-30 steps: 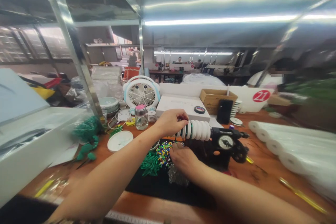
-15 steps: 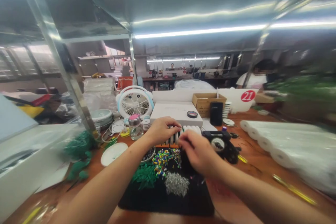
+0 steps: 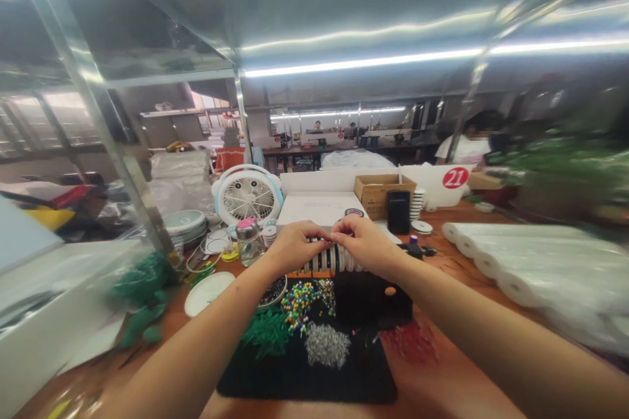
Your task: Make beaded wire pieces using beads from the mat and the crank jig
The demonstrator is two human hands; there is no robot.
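My left hand and my right hand meet above a white ribbed coil with dark bands, and the fingers of both pinch its top. The coil rests on a black machine, whose dial is hidden behind my right hand. Below lies a black mat holding a heap of coloured bead-headed pins, a grey pile of small metal pieces and green spiky plastic strips. A small round dish of dark beads sits just under my left wrist.
On the orange bench stand a glass jar with a pink lid, a desk fan, a white box, a cardboard box and a black phone. White plastic rolls lie right; a co-worker sits beyond.
My right hand has risen from the pins and machine to the coil beside my left hand, now covering the dial. The view has tilted and shifted slightly, showing more of the mat.
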